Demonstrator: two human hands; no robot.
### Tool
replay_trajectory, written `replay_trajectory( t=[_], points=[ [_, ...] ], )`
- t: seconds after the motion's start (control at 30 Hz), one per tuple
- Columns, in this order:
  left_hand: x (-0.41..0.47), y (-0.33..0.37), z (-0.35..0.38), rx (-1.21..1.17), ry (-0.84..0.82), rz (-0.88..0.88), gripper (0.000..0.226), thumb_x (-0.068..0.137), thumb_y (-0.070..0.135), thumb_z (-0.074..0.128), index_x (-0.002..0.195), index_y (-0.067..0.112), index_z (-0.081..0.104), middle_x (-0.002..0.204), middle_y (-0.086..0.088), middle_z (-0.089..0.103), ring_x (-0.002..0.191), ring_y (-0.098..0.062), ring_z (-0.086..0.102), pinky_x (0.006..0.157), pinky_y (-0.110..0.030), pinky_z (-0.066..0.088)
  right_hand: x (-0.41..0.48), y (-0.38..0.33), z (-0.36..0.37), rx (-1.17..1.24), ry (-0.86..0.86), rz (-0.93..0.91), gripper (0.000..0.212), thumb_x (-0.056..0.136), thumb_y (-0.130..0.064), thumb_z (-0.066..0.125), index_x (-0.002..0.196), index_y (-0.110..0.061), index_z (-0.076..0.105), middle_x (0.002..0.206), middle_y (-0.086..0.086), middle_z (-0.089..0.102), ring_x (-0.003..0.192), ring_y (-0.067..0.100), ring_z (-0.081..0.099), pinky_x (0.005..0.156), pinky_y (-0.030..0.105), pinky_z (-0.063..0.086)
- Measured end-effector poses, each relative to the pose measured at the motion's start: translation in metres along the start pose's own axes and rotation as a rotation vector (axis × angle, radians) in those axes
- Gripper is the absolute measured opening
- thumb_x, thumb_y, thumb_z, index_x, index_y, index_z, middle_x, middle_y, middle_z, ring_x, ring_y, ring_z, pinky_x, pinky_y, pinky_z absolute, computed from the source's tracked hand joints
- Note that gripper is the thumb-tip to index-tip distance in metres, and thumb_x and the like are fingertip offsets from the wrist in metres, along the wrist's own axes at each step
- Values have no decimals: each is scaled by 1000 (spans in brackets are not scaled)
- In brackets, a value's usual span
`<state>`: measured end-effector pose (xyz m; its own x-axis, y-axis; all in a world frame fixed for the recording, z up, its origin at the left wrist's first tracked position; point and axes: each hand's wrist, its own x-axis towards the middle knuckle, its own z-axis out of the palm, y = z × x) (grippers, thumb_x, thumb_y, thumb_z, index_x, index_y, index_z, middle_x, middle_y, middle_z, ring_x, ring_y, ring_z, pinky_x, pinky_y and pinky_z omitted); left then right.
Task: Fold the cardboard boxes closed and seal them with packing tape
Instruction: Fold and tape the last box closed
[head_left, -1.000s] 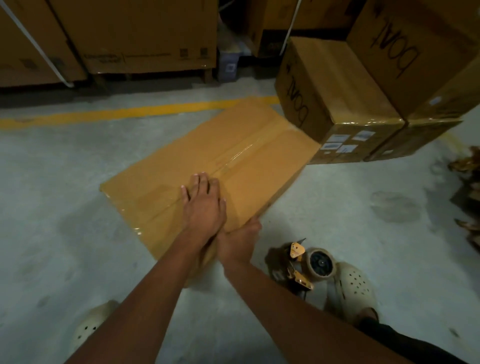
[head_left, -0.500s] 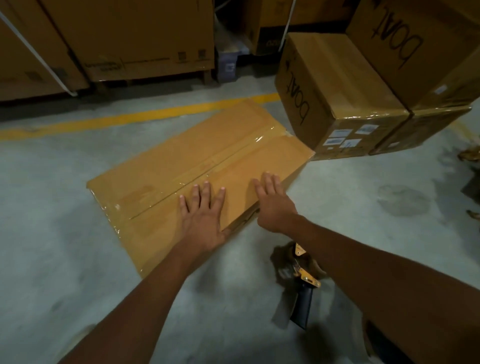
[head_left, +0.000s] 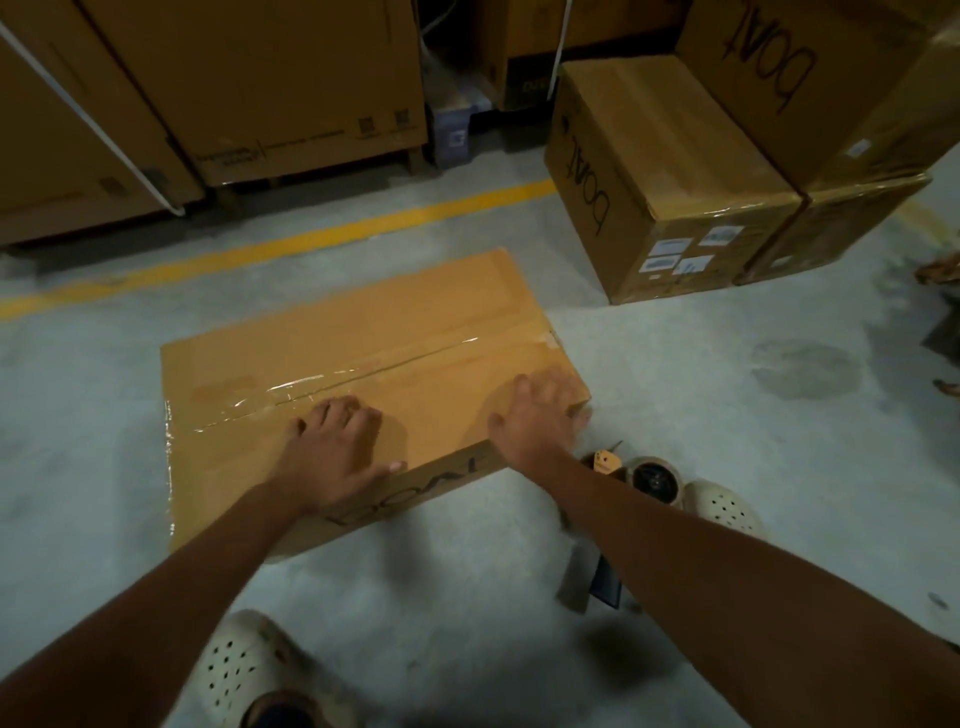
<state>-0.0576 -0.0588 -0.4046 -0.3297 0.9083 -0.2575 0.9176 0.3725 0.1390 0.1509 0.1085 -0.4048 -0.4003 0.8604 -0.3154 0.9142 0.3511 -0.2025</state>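
A closed cardboard box (head_left: 363, 332) lies on the concrete floor, with a strip of clear tape (head_left: 363, 371) along its centre seam. My left hand (head_left: 337, 452) rests palm down on the near part of the lid, fingers spread toward the tape. My right hand (head_left: 540, 415) lies flat on the lid's near right corner, slightly blurred. A tape dispenser (head_left: 644, 478) with a roll sits on the floor just right of the box, partly hidden under my right forearm.
Sealed boxes (head_left: 670, 171) marked in black pen are stacked at the back right. Large cartons (head_left: 249, 88) line the back wall behind a yellow floor line (head_left: 311, 234). My light perforated clogs, one (head_left: 249, 670) near bottom left and one (head_left: 722, 509) beside the dispenser, stand on the floor.
The box has turned so its long side faces me, showing black lettering on the near side. My right hand slid from the near edge out to the right corner; the left stayed on the lid.
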Motion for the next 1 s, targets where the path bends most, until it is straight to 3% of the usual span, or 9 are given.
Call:
replay_trajectory(
  t=[0.07, 0.17, 0.3, 0.4, 0.53, 0.67, 0.8, 0.87, 1.0],
  points=[
    [5, 26, 6, -57, 51, -109, 97, 71, 91, 20, 146, 31, 33, 139, -12, 40, 130, -34, 37, 101, -56, 37, 7, 13, 0, 144, -25, 115, 84, 88, -55, 57, 153, -17, 19, 162, 19, 0, 147, 41, 1, 113, 60, 26],
    [13, 47, 15, -35, 12, -144, 96, 73, 89, 14, 151, 34, 20, 152, -14, 26, 138, -40, 28, 105, -61, 33, 19, 27, -10, 209, 5, 114, 98, 82, -56, 66, 153, -11, 15, 155, 21, 21, 138, 40, 19, 109, 46, 32],
    [29, 63, 16, -125, -22, -77, 95, 81, 83, 15, 157, 26, 18, 167, -7, 2, 153, -29, 1, 120, -58, 11, 37, 44, -36, 138, -101, 147, 81, 84, -49, 66, 144, -9, 29, 136, 15, 46, 125, 33, 40, 102, 42, 33],
    [39, 93, 21, -317, 27, -243, 76, 92, 68, 41, 152, 23, 29, 165, -9, 12, 152, -29, 5, 119, -61, 7, 26, 48, -30, 55, -204, 172, 72, 82, -50, 65, 136, -11, 36, 135, 13, 46, 124, 32, 41, 100, 42, 35],
    [28, 132, 33, -321, 27, -380, 77, 90, 72, 39, 150, 25, 28, 159, -18, 15, 149, -38, 5, 115, -66, 7, -18, 58, -8, 169, -179, 220, 74, 81, -44, 66, 136, -6, 32, 131, 17, 43, 123, 36, 42, 103, 43, 35],
    [-17, 142, 46, -251, -5, -338, 77, 90, 74, 33, 148, 25, 28, 161, -21, 12, 150, -41, 1, 114, -69, 7, -68, 77, 13, 328, -249, 255, 76, 81, -40, 67, 136, -3, 31, 131, 18, 42, 122, 38, 46, 96, 40, 45],
    [-63, 146, 46, -230, -112, -314, 78, 91, 72, 37, 150, 23, 23, 162, -21, 5, 150, -41, -4, 113, -69, 10, -129, 94, 19, 545, -278, 275, 48, 83, -15, 66, 123, -2, 43, 123, 17, 56, 116, 34, 55, 79, 28, 40],
    [-79, 147, 41, -225, -194, -310, 76, 92, 69, 40, 150, 23, 24, 163, -17, 4, 151, -38, -1, 114, -66, 15, -153, 100, 20, 690, -348, 234, 44, 82, -6, 63, 124, -5, 52, 119, 13, 61, 113, 31, 59, 82, 29, 46],
    [-106, 152, 13, -345, -259, -211, 56, 96, 55, 51, 136, 16, 46, 147, -15, 36, 142, -32, 27, 114, -45, 28, -173, 109, 13, 778, -456, 152, 44, 74, -5, 64, 117, -16, 64, 108, 6, 68, 99, 22, 64, 78, 34, 57]
  ],
)
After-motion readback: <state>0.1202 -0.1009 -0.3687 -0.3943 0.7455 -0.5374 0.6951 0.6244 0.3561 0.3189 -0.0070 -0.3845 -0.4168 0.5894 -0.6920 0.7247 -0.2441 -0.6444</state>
